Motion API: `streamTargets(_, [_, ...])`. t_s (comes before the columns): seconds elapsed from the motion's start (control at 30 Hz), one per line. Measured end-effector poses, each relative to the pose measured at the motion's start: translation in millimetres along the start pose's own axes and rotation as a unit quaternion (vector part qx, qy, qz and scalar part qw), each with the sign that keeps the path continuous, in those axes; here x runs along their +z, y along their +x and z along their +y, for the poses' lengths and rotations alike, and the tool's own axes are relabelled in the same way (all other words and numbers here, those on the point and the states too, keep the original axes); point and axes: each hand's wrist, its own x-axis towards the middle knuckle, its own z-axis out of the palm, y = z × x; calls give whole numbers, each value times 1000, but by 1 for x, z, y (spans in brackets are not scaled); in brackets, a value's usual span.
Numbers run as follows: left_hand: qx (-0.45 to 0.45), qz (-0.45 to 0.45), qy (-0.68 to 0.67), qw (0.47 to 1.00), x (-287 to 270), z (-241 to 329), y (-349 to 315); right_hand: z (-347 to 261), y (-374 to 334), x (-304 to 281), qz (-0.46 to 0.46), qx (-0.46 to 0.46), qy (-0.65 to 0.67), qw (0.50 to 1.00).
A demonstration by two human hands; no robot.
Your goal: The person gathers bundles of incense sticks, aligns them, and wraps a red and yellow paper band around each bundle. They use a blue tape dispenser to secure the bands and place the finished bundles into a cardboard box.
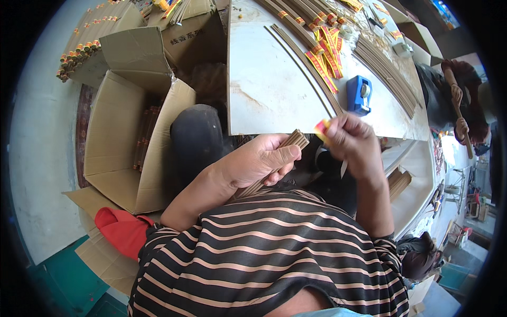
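Observation:
My left hand (248,161) is closed around a bundle of thin brown incense sticks (297,139), their ends showing above the thumb. The bundle slants down toward my lap, its lower part partly hidden by the hand. Beside it, at the table's front edge, my right hand (355,141) pinches a small red and yellow paper label (320,128). The label is apart from the bundle and slightly blurred. A blue tape dispenser (359,95) stands on the table just beyond my right hand. More red and yellow labels (328,57) lie in a loose pile farther back.
Loose sticks (388,74) lie on the white table (259,100), with labelled bundles (296,21) at its back. An open cardboard box (113,164) at left holds several bundles (147,137). Stacked bundles (90,39) sit at far left. Another person (458,79) is at right.

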Motion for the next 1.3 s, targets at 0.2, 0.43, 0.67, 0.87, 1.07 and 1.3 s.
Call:
streamTargets(0.2, [-4, 6, 9, 1000, 19, -3, -2, 19, -45, 24, 29, -27, 6, 999])
streamTargets(0.43, [5, 10, 15, 1000, 31, -8, -7, 27, -51, 34, 65, -117, -64, 989])
streamTargets(0.67, [28, 45, 69, 996, 45, -4, -10, 25, -55, 32, 93, -112, -130, 981])
streamTargets(0.87, [32, 34, 97, 994, 41, -7, -8, 25, -53, 29, 83, -102, -141, 981])
streamTargets(1.07, [9, 34, 59, 998, 42, -5, -8, 25, -49, 22, 45, -135, -171, 975])
streamTargets(1.3, [-2, 30, 20, 999, 42, -3, -7, 13, -50, 18, 21, -64, -132, 989])
